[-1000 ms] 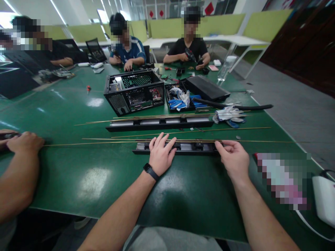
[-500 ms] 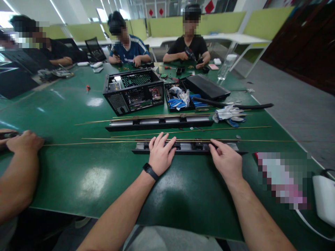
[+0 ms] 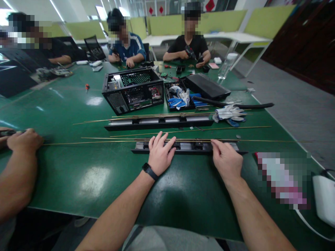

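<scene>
A short black metal channel (image 3: 193, 151) with a silvery inside and dark blocks lies on the table in front of me. Several thin brass rods (image 3: 125, 141) run lengthwise along its far edge. My left hand (image 3: 160, 155) rests over the channel's left half, fingers spread across the rods and the rim. At the right half, thumb and forefinger of my right hand (image 3: 227, 158) pinch together at a brass rod; the exact contact is partly hidden by the fingers. Behind lies a longer black channel (image 3: 159, 124) with more rods on top.
A co-worker's hands (image 3: 24, 139) hold a dark tool at the rod's left end. Behind the channels stand an open computer case (image 3: 133, 92), a tray with gloves (image 3: 179, 97) and a black cover (image 3: 206, 86). More gloves (image 3: 229, 114) lie right. Across the table, people handle power drills (image 3: 190, 52).
My right thumb and forefinger have closed together at the rod, and that hand has shifted slightly. My left hand stays in place. A person across the table has moved a hand slightly left.
</scene>
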Motion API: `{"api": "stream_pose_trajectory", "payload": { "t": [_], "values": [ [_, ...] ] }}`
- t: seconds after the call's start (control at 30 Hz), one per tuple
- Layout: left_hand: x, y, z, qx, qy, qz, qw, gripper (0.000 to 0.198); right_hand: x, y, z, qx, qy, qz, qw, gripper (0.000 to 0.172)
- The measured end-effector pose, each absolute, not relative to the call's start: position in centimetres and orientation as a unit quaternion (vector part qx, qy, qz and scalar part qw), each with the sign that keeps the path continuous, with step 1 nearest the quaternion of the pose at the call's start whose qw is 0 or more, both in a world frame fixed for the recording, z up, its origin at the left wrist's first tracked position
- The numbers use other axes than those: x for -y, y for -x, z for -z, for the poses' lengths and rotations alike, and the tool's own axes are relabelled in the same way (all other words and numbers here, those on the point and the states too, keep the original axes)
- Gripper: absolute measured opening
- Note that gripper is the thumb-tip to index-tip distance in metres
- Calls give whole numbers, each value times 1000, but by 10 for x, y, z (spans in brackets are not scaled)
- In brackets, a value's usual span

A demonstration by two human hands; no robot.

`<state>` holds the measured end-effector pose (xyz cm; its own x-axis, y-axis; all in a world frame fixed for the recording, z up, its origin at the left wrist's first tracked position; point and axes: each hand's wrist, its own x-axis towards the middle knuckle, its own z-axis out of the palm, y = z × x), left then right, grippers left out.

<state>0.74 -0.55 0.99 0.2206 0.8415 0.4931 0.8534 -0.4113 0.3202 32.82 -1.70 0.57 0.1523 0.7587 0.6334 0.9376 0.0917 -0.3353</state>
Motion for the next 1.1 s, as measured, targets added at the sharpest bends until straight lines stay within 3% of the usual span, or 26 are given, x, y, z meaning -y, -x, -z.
{"api": "stream_pose_trajectory", "payload": {
  "t": [1.1],
  "values": [
    [6,-7,-11,545,782,303,6,48,17,-327,-5,632,666,132,374,44]
  ]
}}
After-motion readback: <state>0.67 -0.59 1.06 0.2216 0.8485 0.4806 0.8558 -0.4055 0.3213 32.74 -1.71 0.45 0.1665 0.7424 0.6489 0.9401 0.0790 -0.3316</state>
